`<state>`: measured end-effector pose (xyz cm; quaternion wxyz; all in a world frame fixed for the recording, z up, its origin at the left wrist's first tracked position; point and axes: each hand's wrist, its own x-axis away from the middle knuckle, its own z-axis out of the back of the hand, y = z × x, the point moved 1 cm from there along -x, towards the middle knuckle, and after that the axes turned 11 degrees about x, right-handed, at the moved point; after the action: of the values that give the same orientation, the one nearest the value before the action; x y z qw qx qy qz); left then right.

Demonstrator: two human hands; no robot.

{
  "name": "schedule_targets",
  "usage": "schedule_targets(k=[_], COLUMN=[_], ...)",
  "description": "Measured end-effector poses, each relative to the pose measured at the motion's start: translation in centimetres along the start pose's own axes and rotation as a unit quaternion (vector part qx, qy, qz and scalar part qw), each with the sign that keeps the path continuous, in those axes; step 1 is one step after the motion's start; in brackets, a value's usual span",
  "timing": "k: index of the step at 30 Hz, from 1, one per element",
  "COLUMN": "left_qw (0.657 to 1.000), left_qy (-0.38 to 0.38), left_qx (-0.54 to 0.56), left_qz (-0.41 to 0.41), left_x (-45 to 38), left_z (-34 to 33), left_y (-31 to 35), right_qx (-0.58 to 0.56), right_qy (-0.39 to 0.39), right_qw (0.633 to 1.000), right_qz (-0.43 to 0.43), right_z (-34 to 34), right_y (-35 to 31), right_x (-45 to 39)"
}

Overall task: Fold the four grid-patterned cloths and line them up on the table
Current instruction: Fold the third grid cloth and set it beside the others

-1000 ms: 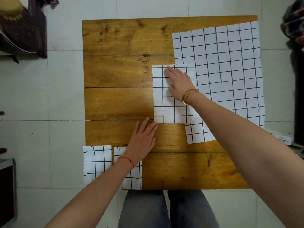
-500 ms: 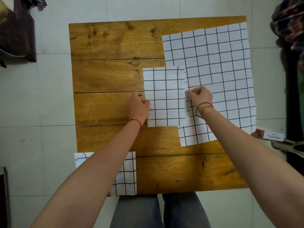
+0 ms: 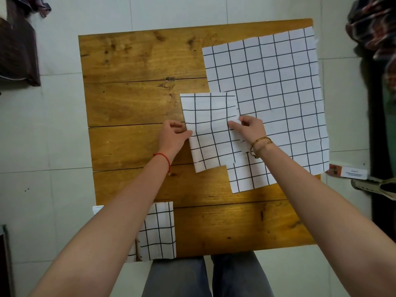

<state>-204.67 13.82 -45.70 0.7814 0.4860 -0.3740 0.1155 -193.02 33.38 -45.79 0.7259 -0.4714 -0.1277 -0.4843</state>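
A half-folded white cloth with a black grid [image 3: 211, 129] lies at the middle of the wooden table [image 3: 137, 103]. My left hand [image 3: 172, 136] pinches its left edge and my right hand [image 3: 249, 127] pinches its right edge; the cloth bows a little between them. A large unfolded grid cloth [image 3: 276, 99] is spread flat over the far right of the table, partly under the half-folded one. A folded grid cloth [image 3: 159, 232] lies at the near left corner. Another folded cloth [image 3: 97, 209] beside it is almost wholly hidden by my left forearm.
The table stands on a pale tiled floor [image 3: 42, 168]. Dark cloth [image 3: 372, 33] hangs at the far right, and a shoe [image 3: 375, 186] and a small card [image 3: 347, 173] lie on the floor to the right. My legs [image 3: 205, 277] are against the near table edge.
My right hand left off pressing the half-folded cloth flat and went to its right edge. My left hand moved up from the table to its left edge. Both now pinch it.
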Motion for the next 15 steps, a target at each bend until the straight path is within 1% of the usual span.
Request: schedule_targets(k=[6, 9, 12, 15], left_qw=[0.998, 0.996, 0.992, 0.985], left_qy=[-0.018, -0.026, -0.025, -0.040], left_qx=[0.053, 0.079, 0.120, 0.134], left_qz=[0.040, 0.033, -0.014, -0.102], left_x=[0.1, 0.5, 1.6, 3.1], left_z=[1.1, 1.7, 2.1, 2.7], left_y=[-0.4, -0.2, 0.7, 1.8], right_qx=[-0.075, -0.091, -0.102, -0.141], right_qy=[0.012, 0.022, 0.049, 0.088], right_qw=[0.997, 0.995, 0.993, 0.986], right_qz=[-0.017, -0.021, -0.007, -0.012], right_z=[0.3, 0.3, 0.4, 0.5], right_y=[0.1, 0.3, 0.2, -0.1], right_x=[0.6, 1.1, 1.8, 2.7])
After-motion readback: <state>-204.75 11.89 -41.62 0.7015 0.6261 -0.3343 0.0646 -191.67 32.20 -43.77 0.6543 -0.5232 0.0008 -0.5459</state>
